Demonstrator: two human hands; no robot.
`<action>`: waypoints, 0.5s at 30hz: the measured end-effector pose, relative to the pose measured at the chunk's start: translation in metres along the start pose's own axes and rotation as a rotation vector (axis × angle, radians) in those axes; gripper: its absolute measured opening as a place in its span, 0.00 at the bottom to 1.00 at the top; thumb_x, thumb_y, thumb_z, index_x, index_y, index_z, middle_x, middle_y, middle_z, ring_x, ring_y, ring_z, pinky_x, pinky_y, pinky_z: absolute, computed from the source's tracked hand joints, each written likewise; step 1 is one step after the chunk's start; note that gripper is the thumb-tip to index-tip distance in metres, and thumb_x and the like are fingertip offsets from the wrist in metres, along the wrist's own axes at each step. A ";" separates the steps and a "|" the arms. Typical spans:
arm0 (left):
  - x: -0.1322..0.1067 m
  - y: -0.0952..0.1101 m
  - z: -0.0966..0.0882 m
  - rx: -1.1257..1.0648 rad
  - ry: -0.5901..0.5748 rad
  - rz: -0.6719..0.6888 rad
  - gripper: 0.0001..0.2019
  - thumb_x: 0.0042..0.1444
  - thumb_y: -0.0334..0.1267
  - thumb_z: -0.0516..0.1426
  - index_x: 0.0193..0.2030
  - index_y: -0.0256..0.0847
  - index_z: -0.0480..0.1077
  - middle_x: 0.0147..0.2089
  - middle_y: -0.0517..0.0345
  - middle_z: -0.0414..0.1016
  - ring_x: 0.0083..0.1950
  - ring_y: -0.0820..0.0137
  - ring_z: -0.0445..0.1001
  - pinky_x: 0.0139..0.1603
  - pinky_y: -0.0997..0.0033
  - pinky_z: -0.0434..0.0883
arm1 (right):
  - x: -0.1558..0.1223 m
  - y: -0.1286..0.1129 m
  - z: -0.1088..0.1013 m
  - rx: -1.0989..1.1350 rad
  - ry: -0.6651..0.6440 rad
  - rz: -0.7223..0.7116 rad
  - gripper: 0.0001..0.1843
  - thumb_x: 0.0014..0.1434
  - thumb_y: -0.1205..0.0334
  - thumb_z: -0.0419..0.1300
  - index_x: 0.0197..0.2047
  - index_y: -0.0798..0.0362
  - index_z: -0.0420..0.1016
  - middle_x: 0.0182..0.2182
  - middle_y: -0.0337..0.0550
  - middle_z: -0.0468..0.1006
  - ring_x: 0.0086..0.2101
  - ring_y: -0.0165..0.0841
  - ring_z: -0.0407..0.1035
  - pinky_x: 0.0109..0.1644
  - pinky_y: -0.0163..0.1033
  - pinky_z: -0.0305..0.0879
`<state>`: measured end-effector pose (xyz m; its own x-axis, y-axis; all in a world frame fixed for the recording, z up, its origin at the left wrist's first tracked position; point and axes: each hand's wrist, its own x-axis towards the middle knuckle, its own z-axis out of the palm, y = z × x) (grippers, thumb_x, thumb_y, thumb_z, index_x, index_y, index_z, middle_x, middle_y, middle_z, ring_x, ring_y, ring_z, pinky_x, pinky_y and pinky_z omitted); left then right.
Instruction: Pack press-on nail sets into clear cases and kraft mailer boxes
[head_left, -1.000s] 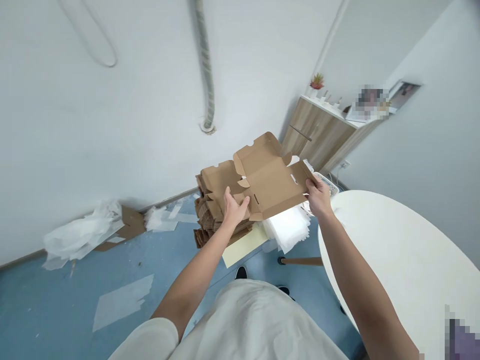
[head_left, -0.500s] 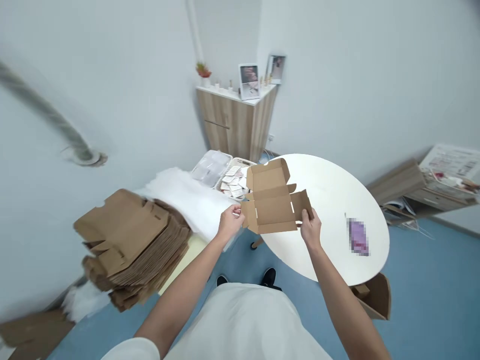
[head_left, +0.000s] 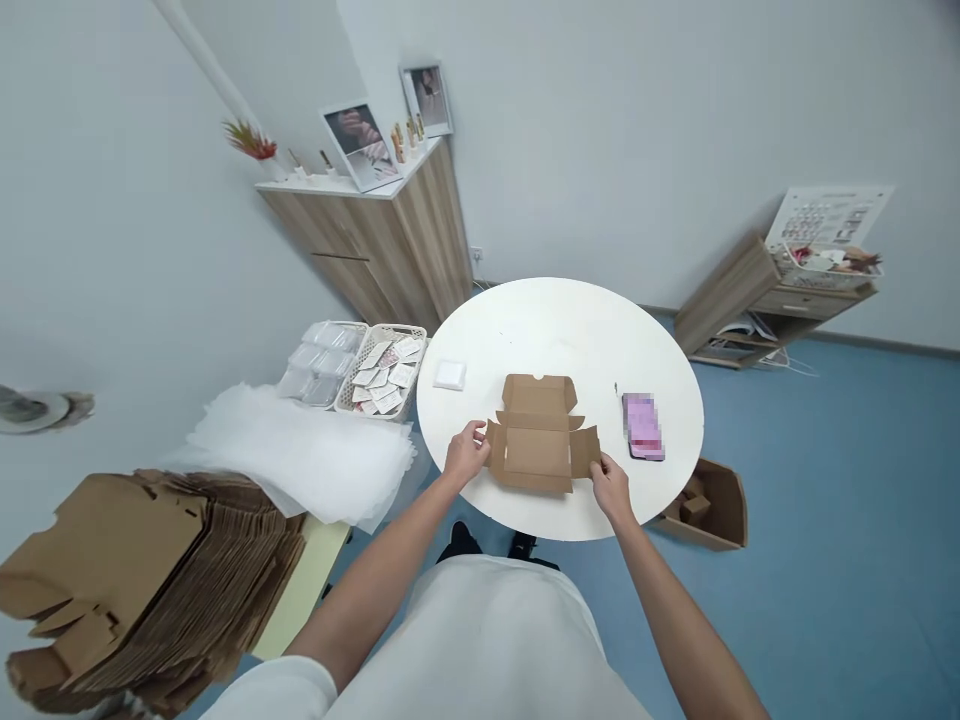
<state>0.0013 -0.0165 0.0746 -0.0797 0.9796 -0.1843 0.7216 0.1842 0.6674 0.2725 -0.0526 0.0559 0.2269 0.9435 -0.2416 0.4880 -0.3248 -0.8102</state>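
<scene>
An unfolded brown cardboard box (head_left: 538,452) is held over the near half of the round white table (head_left: 555,325), its side flaps partly raised. My left hand (head_left: 466,454) pinches the left flap with thumb and fingers. On the other side, my right hand (head_left: 610,488) grips the right flap, thumb on top. Whether the cardboard rests on the tabletop or hovers just above it, I cannot tell. To its upper left lies a small white square packet (head_left: 450,375), and to its right a phone (head_left: 643,426) with a blurred purple screen.
At left, a thick stack of flattened boxes (head_left: 225,570) sits beside white sheets (head_left: 300,450). Behind them are a basket of cards (head_left: 422,345) and clear plastic packs (head_left: 322,355). An open carton (head_left: 731,505) stands under the table's right side. A wooden cabinet (head_left: 420,230) fills the corner.
My view has swung right. Both hands have carried the flattened box from the table's left edge to over its near middle and lowered it. The small white packet has come into sight.
</scene>
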 end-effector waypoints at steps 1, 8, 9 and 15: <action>0.002 0.000 0.004 0.010 -0.009 0.005 0.17 0.49 0.31 0.50 0.47 0.41 0.62 0.34 0.59 0.73 0.30 0.74 0.72 0.33 0.75 0.67 | 0.001 0.004 0.000 0.009 -0.001 0.002 0.15 0.50 0.58 0.44 0.33 0.52 0.69 0.28 0.41 0.72 0.29 0.35 0.63 0.31 0.37 0.58; 0.018 0.002 0.022 0.047 -0.136 0.026 0.15 0.52 0.32 0.48 0.48 0.41 0.60 0.37 0.57 0.72 0.31 0.74 0.72 0.34 0.74 0.67 | 0.008 0.022 0.008 -0.065 0.014 0.093 0.22 0.49 0.59 0.45 0.47 0.53 0.65 0.35 0.43 0.72 0.34 0.35 0.66 0.37 0.39 0.60; 0.020 0.001 0.023 0.055 -0.153 0.036 0.15 0.52 0.32 0.48 0.48 0.42 0.60 0.37 0.57 0.72 0.32 0.74 0.72 0.35 0.73 0.67 | 0.008 0.023 0.008 -0.076 0.011 0.111 0.23 0.49 0.59 0.46 0.48 0.53 0.64 0.34 0.43 0.72 0.34 0.35 0.67 0.37 0.39 0.60; 0.020 -0.004 0.020 0.243 -0.064 0.186 0.18 0.51 0.36 0.51 0.50 0.40 0.60 0.49 0.48 0.66 0.50 0.64 0.66 0.47 0.63 0.64 | 0.005 0.029 0.009 -0.154 0.016 0.213 0.26 0.50 0.55 0.47 0.53 0.53 0.58 0.35 0.44 0.72 0.36 0.36 0.67 0.39 0.40 0.60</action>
<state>0.0109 0.0011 0.0538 0.1066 0.9864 -0.1253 0.8634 -0.0293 0.5037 0.2800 -0.0563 0.0261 0.3510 0.8522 -0.3881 0.5504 -0.5231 -0.6507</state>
